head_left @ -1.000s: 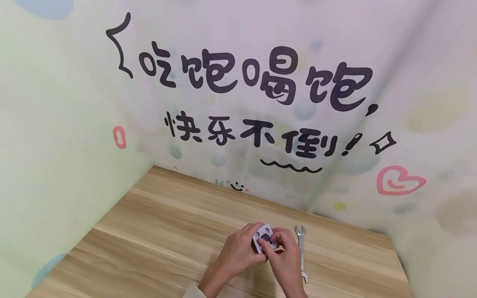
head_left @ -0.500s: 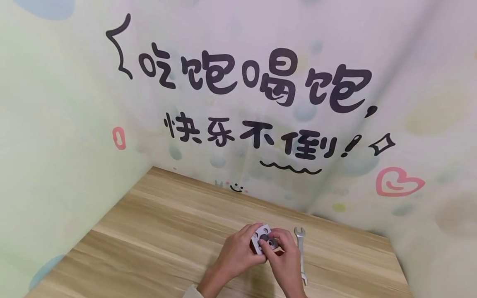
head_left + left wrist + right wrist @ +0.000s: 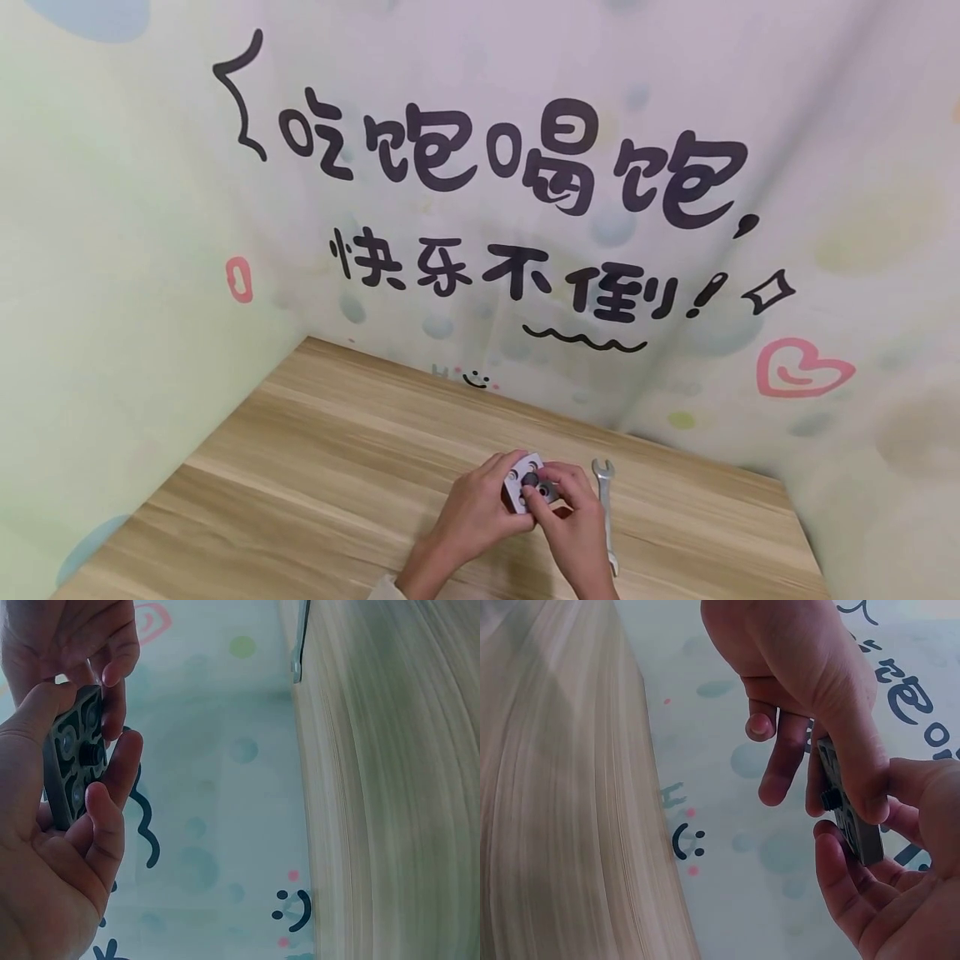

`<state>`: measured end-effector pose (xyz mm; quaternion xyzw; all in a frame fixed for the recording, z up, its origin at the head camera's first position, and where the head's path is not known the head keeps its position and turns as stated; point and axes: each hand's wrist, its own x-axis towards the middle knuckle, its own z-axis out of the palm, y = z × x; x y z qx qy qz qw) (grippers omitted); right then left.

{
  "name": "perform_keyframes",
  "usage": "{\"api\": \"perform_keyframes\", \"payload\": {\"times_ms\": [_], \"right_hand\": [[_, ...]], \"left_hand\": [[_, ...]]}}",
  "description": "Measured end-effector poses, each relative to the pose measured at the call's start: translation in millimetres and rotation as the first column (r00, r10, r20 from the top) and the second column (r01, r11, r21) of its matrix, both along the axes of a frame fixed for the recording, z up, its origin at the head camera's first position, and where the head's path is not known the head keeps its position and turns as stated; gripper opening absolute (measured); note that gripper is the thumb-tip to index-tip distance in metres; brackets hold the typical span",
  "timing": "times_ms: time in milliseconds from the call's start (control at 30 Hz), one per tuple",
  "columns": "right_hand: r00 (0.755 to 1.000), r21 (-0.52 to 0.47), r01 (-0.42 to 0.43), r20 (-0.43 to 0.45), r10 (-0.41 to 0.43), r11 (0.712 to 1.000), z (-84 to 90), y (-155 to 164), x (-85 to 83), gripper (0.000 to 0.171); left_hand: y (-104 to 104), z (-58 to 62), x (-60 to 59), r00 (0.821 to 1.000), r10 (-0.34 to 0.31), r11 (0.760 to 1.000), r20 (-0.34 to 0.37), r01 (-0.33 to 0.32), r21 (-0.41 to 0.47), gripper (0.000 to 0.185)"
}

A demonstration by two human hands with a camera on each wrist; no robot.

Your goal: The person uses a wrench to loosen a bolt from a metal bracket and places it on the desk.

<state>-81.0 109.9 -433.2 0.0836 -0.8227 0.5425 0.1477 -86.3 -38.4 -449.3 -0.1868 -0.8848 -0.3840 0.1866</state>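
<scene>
A small, square grey metal plate (image 3: 516,498) with round holes near its corners is held tilted above the table. My left hand (image 3: 476,504) grips it by its edges, thumb on one side and fingers on the other. At the plate's middle sits the dark round head of a bolt (image 3: 530,480); my right hand (image 3: 573,508) pinches it between thumb and index finger. On the plate's other face, recessed in pattern, the bolt's black ridged end (image 3: 91,754) sticks out. The right hand's other fingers hang loosely curled in the right wrist view.
A silver open-ended wrench (image 3: 606,508) lies on the wood-grain table (image 3: 322,475), just right of my right hand. Behind the table rises a pale wall (image 3: 450,50) with black lettering and coloured drawings. Another wall stands at the left.
The dark bolt head looks turned a little under my right thumb and index finger. The plate has shifted slightly left and tilted a bit. The wrench stays put.
</scene>
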Motion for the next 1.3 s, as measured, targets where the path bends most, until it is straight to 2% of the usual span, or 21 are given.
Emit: {"api": "perform_keyframes", "payload": {"times_ms": [367, 600, 733, 1067, 1300], "right_hand": [[1.000, 0.022, -0.002, -0.013, 0.002, 1.000, -0.7, -0.9, 1.0, 0.019], [0.998, 0.029, -0.016, 0.058, 0.014, 0.999, 2.5, -2.3, 1.2, 0.021], [0.995, -0.008, -0.018, 0.094, 0.019, 1.000, 2.0, -4.1, 1.9, 0.023], [0.996, -0.016, -0.008, 0.087, 0.009, 1.000, 0.4, -4.4, 2.9, 0.024], [0.997, -0.046, -0.029, 0.068, 0.032, 0.999, -1.5, -3.5, 3.0, 0.023]], "left_hand": [[-1.1, -1.4, 0.9, 1.000, -0.008, 1.000, 0.005, 0.008, 0.016, 0.068], [-1.8, -1.8, 1.1, 1.000, 0.006, 1.000, 0.009, -0.006, 0.013, 0.068], [-2.1, -2.9, 2.7, 1.000, 0.012, 1.000, -0.004, -0.012, 0.005, 0.068], [-0.4, -5.1, 3.5, 0.999, 0.019, 1.000, -0.036, -0.019, 0.000, 0.067], [-0.2, -4.8, 2.9, 1.000, 0.012, 1.000, -0.006, -0.011, 0.012, 0.066]]}}
